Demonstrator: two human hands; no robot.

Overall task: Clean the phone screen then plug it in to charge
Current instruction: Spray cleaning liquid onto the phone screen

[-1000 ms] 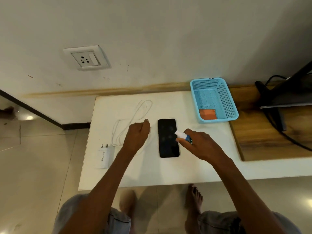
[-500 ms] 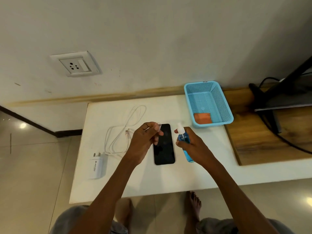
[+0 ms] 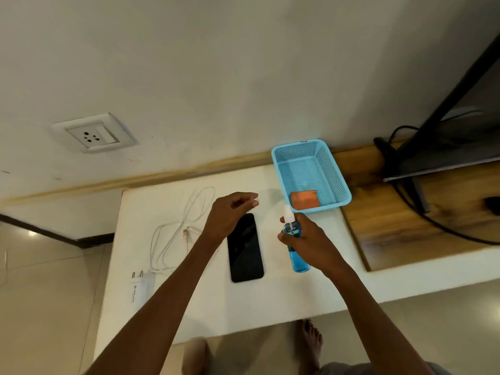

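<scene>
A black phone lies screen up on the white table. My right hand grips a blue spray bottle just right of the phone, its white nozzle bare and pointing up. Above the phone's top end, my left hand pinches a small clear cap at its fingertips. A white charging cable is coiled left of the phone, and its white plug adapter lies near the table's left front corner. An orange cloth sits inside the blue basket.
A wall socket sits on the white wall above and to the left of the table. Right of the table is a wooden board with black cables and a dark stand. My bare feet show below the table's front edge.
My left hand left the cable, took the clear cap off the bottle and lifted it away to the left. My right hand tipped the bottle more upright beside the phone.
</scene>
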